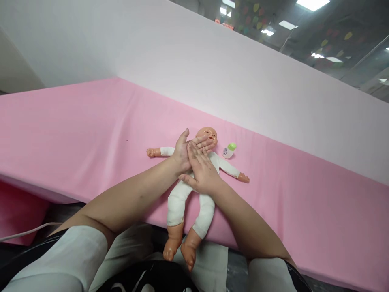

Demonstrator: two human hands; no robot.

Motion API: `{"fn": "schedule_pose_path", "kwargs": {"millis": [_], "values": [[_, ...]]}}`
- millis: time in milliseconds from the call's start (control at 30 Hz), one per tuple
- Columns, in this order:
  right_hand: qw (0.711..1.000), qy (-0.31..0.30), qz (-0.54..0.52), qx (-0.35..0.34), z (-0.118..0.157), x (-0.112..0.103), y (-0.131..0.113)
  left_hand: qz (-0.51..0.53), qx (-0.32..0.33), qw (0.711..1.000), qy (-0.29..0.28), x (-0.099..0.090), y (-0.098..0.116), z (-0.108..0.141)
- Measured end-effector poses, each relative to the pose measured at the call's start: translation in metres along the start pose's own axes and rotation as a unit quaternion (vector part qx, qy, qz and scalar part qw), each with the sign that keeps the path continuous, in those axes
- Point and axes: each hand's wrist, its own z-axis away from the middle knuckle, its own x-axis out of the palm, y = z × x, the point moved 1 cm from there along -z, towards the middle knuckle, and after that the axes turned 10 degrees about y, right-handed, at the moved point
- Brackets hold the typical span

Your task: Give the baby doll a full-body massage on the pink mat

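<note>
Probably palm-rubbing: right hand (pixel 205 172) is lying across left hand (pixel 182 154) over baby doll (pixel 178 198), grips straight, clamping nothing; touching doll likely needs parting.

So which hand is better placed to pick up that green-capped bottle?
Probably the right hand: it rests atop the left hand, with its forearm on the same side as the green-capped bottle.

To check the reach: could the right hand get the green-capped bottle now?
Probably yes: the right hand appears empty, and only the doll's arm lies partly between it and the green-capped bottle.
</note>
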Motion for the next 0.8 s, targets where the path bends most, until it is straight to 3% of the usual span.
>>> {"fn": "schedule_pose_path", "kwargs": {"millis": [133,233,367,533,800], "values": [[0.998,0.002,0.040,0.038,-0.003,0.002,0.012,0.001,-0.017,1.000,0.001,0.000,-0.003,-0.004],[0.997,-0.010,0.052,0.056,-0.004,0.003,0.014,-0.006,0.012,1.000,0.014,-0.006,0.009,-0.010],[0.998,-0.035,0.030,0.041,-0.002,0.002,0.006,-0.009,0.053,0.998,0.038,-0.017,0.023,-0.018],[0.999,-0.042,-0.015,0.011,0.002,0.000,-0.008,-0.004,0.051,0.998,0.025,-0.024,0.022,-0.023],[1.000,-0.005,-0.011,-0.007,0.004,0.002,-0.007,-0.022,0.003,1.000,-0.003,-0.006,0.006,-0.003]]}}
